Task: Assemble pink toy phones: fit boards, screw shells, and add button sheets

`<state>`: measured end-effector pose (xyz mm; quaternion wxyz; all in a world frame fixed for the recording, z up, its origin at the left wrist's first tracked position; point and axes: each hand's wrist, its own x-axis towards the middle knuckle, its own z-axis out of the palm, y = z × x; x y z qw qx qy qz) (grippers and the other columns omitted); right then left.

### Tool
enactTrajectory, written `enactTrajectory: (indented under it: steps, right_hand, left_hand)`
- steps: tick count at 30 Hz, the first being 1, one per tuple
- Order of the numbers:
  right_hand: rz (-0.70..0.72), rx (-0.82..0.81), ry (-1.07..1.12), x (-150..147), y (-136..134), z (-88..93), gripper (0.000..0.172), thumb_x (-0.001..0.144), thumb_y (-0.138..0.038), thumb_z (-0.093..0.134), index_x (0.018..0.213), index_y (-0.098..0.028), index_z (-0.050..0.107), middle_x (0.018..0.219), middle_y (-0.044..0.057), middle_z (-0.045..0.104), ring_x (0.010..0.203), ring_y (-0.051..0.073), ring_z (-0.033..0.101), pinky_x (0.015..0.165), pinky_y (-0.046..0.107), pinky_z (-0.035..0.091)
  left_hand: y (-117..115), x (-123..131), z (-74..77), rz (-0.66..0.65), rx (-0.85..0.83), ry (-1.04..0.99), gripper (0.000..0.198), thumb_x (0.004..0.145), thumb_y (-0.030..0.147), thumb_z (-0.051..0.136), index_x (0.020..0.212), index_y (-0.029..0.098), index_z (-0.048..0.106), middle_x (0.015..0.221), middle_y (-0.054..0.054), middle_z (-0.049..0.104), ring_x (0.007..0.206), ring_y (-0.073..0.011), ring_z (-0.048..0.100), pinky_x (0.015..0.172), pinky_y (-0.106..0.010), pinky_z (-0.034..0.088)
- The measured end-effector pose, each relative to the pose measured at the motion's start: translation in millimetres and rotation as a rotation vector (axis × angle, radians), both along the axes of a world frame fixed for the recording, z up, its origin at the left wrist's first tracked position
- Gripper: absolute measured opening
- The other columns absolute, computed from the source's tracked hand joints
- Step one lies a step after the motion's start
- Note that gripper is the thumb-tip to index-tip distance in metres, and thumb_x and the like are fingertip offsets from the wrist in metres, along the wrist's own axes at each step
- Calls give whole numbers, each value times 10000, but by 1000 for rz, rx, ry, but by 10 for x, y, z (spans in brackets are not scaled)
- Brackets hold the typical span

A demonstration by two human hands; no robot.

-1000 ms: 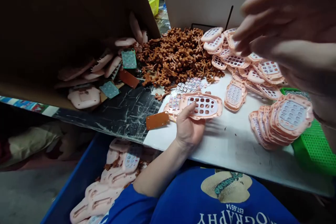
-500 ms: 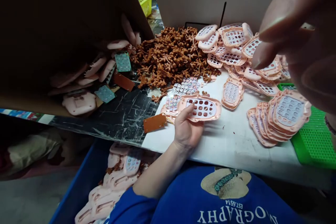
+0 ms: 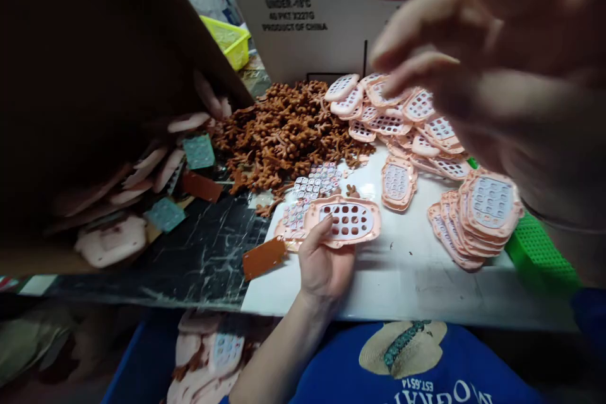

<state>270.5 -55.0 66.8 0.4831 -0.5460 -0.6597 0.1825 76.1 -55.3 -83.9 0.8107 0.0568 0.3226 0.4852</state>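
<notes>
My left hand [image 3: 326,268] grips a pink plastic shell [image 3: 372,218] by its near edge, thumb on top. The shell has a white panel with rows of holes. Under its left end lie a button sheet [image 3: 296,214] and a brown circuit board [image 3: 264,259] with thin wires. Large and blurred near the camera, my right hand [image 3: 492,95] is raised over the right side, fingers apart, with nothing visible between them. Beneath it are a heap of similar pink shells [image 3: 421,104] and a stack of shells with pale button pads [image 3: 492,199].
A pile of small brown branching pieces [image 3: 284,132] fills the middle back. A dark open carton [image 3: 95,63] at left holds pink shells and boards. A white carton [image 3: 303,50] stands behind. Right is a green basket [image 3: 544,252]; below, a blue bin [image 3: 125,360] contains pink parts.
The view has tilted up, so the table's contents sit lower and farther left. My right hand has moved left in view and its fingers are more spread. My left hand still holds the shell.
</notes>
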Motion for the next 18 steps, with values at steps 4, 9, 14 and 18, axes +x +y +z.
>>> enactTrajectory:
  steps: [4,9,14,18]
  right_hand:
    - [-108,299,-229,215,625,-97,306,838,-41,451,1098,-101,601,1131,40,681,995,98,633,894,279,519]
    - [-556,-208,-748,823,1338,-532,544,857,-378,626,1221,22,563,1291,298,553,1238,368,456,1031,568,318]
    - [-664,-550,-817,999,1616,-781,458,903,-411,533,1064,2,647,1118,262,649,1118,361,551,953,528,346]
    - [-758,-391,-753,1045,1576,-663,382,952,-313,436,1010,-6,655,1054,255,669,1064,312,553,947,511,305]
  left_hand:
    - [23,-22,-12,-38,71,-38,430,815,135,561,1233,193,642,1149,-92,723,1134,-244,649,1032,-410,473]
    - [3,-42,-34,-58,46,-52,426,793,201,572,1209,177,662,1103,-114,735,1112,-287,658,1060,-491,444]
    - [-7,-62,-58,-34,3,-69,371,790,290,606,1129,169,699,1015,-109,749,994,-256,696,1065,-493,443]
    - [-18,-73,-55,-74,20,-80,436,791,369,647,1182,176,670,1001,-102,742,959,-245,698,1036,-490,466]
